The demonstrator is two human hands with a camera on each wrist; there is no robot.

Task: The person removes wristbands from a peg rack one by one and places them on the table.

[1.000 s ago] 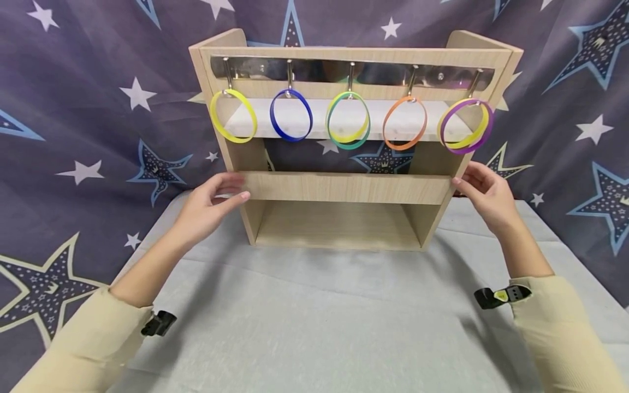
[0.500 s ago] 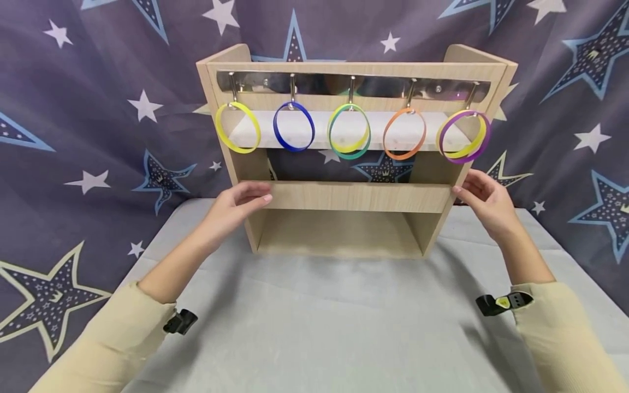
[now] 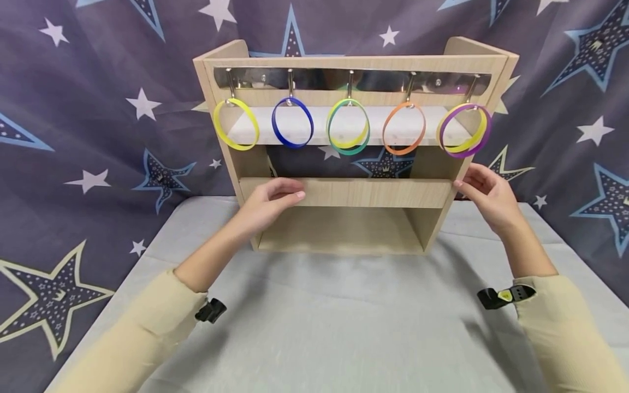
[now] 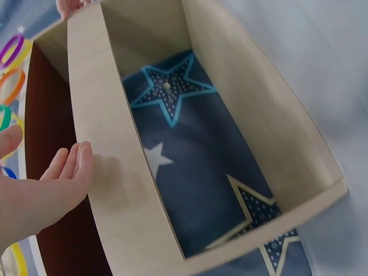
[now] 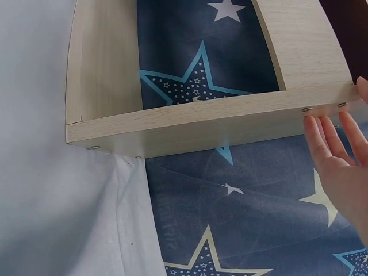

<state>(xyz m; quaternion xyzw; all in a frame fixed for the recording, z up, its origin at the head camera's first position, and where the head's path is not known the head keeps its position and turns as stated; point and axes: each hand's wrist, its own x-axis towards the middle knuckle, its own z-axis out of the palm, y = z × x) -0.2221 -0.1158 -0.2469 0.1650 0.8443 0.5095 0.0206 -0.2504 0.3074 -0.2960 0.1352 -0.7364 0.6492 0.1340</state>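
Observation:
A wooden rack (image 3: 319,96) stands upright with a metal strip of hooks (image 3: 319,79) across its top. From the hooks hang a yellow ring (image 3: 241,147), a blue ring (image 3: 296,146), green and yellow rings together, an orange ring (image 3: 400,151), and purple and yellow rings together. My left hand (image 3: 267,204) is at the left part of the lower crossbar (image 3: 373,192); in the left wrist view this hand (image 4: 49,192) has its fingers extended, fingertips at the crossbar (image 4: 106,115). My right hand (image 5: 342,158) touches the rack's right side panel (image 5: 190,129) with its fingertips, fingers nearly straight.
Grey cloth (image 3: 344,316) covers the table in front of the rack. Behind and beside it hangs a dark curtain (image 3: 108,60) patterned with stars. A white shelf (image 3: 314,117) lies behind the rings.
My left hand has moved right, from the rack's left edge along the front of the crossbar. My right hand stays at the right side. The rings hang on the same hooks.

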